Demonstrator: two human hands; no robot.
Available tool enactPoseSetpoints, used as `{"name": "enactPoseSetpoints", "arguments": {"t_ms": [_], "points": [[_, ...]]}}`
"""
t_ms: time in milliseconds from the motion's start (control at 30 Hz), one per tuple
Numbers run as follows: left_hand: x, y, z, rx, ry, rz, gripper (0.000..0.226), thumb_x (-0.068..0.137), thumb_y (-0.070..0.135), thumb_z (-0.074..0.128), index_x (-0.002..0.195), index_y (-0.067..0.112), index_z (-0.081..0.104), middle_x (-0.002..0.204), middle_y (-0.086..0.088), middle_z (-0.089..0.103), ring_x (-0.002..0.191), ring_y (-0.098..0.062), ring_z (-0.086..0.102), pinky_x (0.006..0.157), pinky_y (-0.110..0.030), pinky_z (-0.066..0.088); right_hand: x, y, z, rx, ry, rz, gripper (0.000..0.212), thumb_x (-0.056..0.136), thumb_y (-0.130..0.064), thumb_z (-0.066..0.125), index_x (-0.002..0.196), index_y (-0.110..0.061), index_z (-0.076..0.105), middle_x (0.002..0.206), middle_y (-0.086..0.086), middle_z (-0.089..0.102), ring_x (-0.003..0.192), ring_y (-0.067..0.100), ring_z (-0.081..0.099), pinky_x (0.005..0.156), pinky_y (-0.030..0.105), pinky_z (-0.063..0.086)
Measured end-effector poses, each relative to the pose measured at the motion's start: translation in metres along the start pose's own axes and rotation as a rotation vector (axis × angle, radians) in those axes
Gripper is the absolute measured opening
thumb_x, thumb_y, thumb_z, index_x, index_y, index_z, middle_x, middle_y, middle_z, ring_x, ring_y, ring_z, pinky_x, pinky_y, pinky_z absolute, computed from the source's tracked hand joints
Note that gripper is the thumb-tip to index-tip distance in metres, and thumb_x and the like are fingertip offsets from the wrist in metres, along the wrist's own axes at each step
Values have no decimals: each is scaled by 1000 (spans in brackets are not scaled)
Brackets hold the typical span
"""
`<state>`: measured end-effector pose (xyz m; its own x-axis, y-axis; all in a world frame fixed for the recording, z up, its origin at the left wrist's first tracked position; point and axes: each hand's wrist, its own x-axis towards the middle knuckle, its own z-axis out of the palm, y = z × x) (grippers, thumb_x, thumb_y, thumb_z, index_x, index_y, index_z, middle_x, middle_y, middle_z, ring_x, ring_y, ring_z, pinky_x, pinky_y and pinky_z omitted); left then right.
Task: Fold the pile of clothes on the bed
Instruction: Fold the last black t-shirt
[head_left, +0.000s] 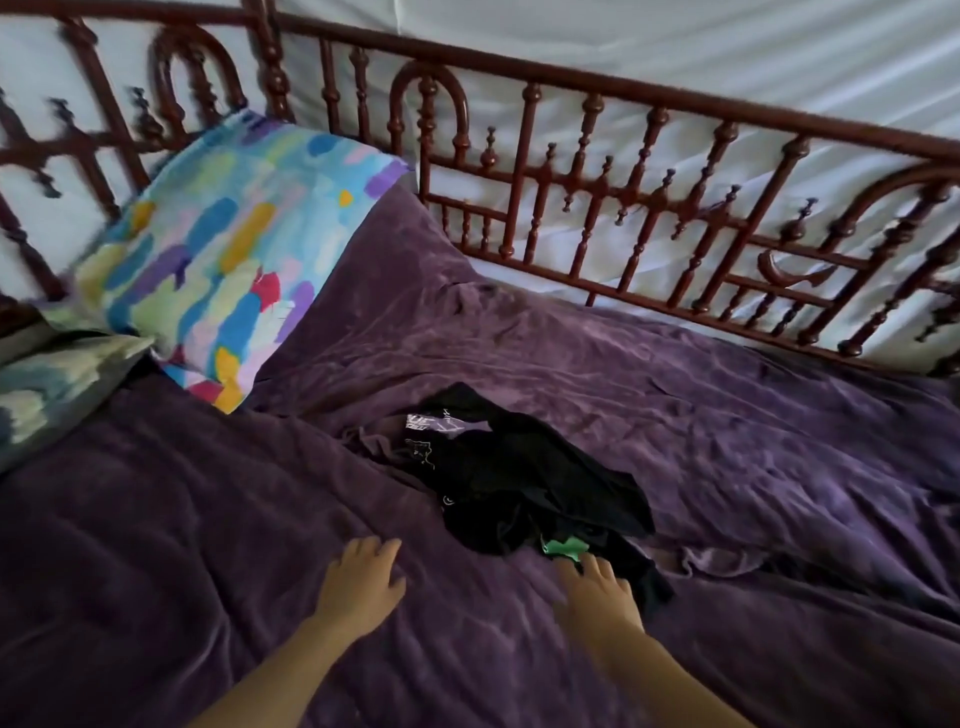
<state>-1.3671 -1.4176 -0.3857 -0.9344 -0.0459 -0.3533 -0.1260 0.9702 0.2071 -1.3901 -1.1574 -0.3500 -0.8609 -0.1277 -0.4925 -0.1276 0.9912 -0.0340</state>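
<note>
Head view: the pile of clothes (530, 478) sits mid-bed on the purple cover (727, 415), a crumpled dark heap, nothing folded yet by the look of it. The right hand (597, 587) is at the near edge of the heap, fingers spread and straight, tips touching black cloth just beside a green patch (563, 548). It pinches nothing. The left hand (363, 577) lies flat on the cover just left of the pile, fingers relaxed and close together, holding nothing.

Now, the hazards. The garments are tangled and nearly all black, so a grab at that edge could lift two pieces at once and drag the whole heap toward the person. I can't tell where one item ends and the next begins. There's also what looks like a dull purple garment (374, 441) at the heap's far left, almost the colour of the cover: easy to overlook and leave unfolded. The cover itself is rumpled, so anything smoothed on it may crease or fold crooked. The patterned pillow (234, 260) and the carved wooden rail (623, 156) stand well apart, so no trouble there.
</note>
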Motion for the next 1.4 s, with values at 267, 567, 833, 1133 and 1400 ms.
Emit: {"name": "enactPoseSetpoints", "arguments": {"t_ms": [267,567,833,1133,1400], "points": [[82,-43,14,17,-144,-57,56,96,41,37,147,24,21,152,-2,22,138,-21,23,107,-34,31,119,-49,-2,-15,16,-26,62,94,-29,45,148,-25,14,154,4,15,139,28,19,108,40,29],[135,-75,35,16,-370,-21,75,92,44,47,147,42,-4,157,-7,-13,143,-34,4,111,-46,21,202,-91,14,-58,-44,-115,68,94,-18,44,148,-40,8,158,3,-3,143,28,13,112,41,23],[179,-73,78,-111,-559,-79,83,84,51,57,143,52,-2,156,-3,-20,140,-47,-6,112,-57,13,225,-83,62,-45,-37,-104,54,94,-20,43,143,-38,28,156,-3,18,127,21,44,102,30,33],[186,-75,91,-98,-544,-107,84,83,49,58,143,53,0,155,-1,-21,139,-49,-7,112,-59,10,195,-98,68,92,10,-123,39,85,-11,57,121,-25,55,131,-3,56,99,25,65,80,31,49],[164,-54,65,-276,-401,-194,51,90,47,47,139,43,35,154,-5,22,139,-34,23,113,-43,21,51,-69,66,356,-9,42,53,90,-16,44,112,-38,1,119,1,61,107,30,58,67,26,29]]}}
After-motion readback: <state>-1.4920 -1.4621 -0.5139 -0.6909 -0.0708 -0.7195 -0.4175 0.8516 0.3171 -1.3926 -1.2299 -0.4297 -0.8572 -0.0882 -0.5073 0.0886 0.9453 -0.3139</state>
